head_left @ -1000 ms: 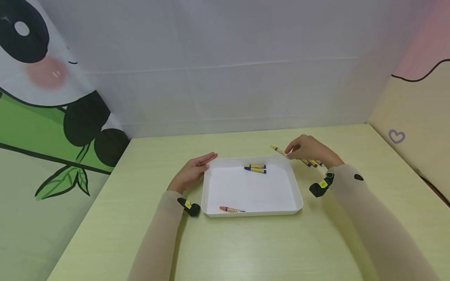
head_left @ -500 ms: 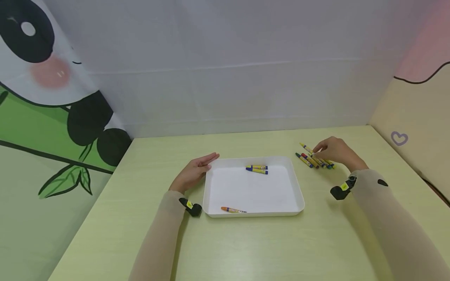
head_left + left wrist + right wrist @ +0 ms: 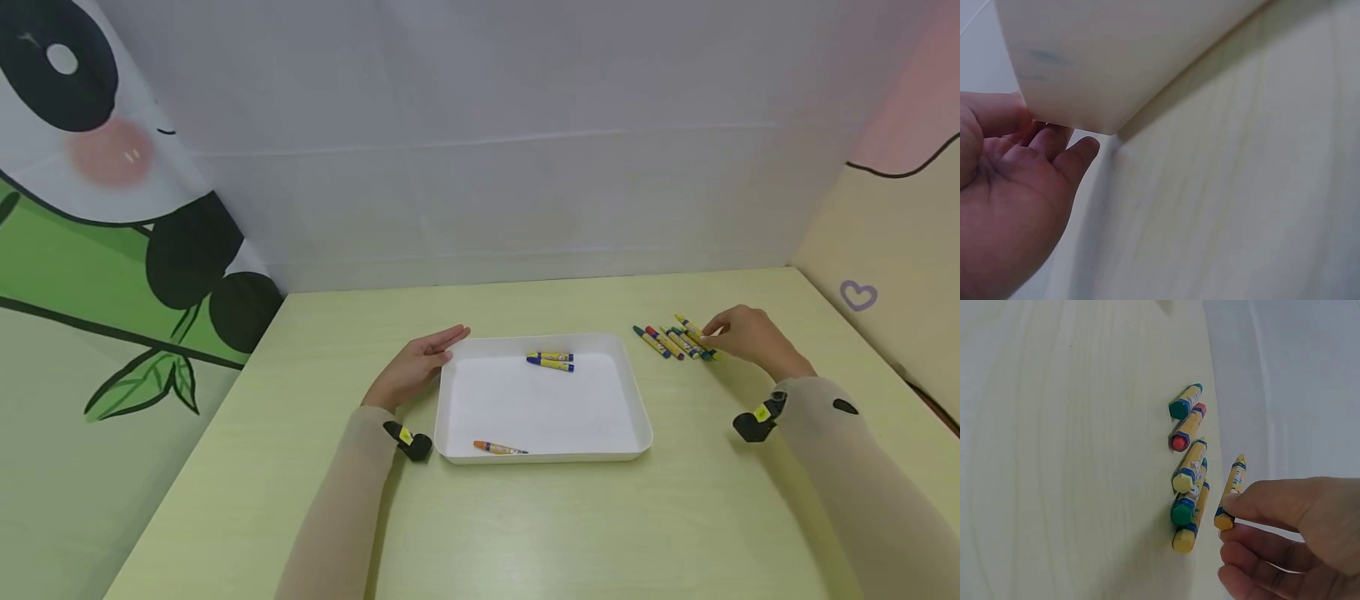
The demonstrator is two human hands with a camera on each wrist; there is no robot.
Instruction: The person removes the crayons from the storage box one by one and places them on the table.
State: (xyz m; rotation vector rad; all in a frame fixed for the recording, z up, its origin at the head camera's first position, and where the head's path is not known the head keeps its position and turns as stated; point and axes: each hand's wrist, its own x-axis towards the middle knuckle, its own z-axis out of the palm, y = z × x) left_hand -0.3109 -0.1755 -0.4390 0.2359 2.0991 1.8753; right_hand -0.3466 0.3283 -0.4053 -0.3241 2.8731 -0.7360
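A white tray (image 3: 540, 408) lies on the table. Two yellow-wrapped crayons (image 3: 551, 361) are side by side toward its back, and an orange crayon (image 3: 500, 448) lies along its front wall. My left hand (image 3: 408, 371) holds the tray's back left corner, thumb at the rim; the left wrist view shows the fingers partly hidden behind the tray wall (image 3: 1110, 62). My right hand (image 3: 753, 337) pinches a yellow crayon (image 3: 1235, 481) between thumb and fingers, at the right end of a row of crayons (image 3: 667, 342). Green, red and yellow ones show there.
The pale wooden table (image 3: 525, 533) meets a white cloth backdrop (image 3: 525, 208) behind the crayons. A printed panel (image 3: 180, 250) stands at the left and a cream side panel (image 3: 885, 275) at the right.
My right hand has moved right with the yellow crayon, from beside the tray's back right corner to the far end of the row. My left hand has stayed at the tray.
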